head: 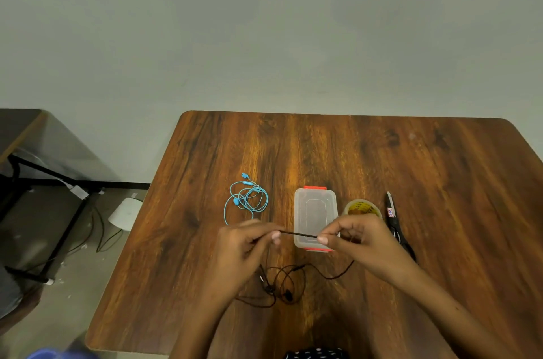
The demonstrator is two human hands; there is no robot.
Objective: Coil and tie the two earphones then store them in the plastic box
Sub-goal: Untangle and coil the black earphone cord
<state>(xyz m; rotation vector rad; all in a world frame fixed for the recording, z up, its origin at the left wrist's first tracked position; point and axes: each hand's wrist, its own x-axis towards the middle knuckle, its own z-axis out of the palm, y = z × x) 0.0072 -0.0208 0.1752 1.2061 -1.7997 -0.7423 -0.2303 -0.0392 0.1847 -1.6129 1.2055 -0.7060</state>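
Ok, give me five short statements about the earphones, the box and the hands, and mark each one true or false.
1. Both hands pinch a stretch of the black earphone cable, left hand and right hand. True.
2. The blue earphone is already inside the plastic box. False: it lies loose on the table, to the left of the box.
3. The plastic box has its lid on. True.
4. The scissors lie to the left of the blue earphone. False: they lie right of the tape roll.
5. The black earphone is fully coiled and tied. False: most of its cable lies in loose loops on the table.
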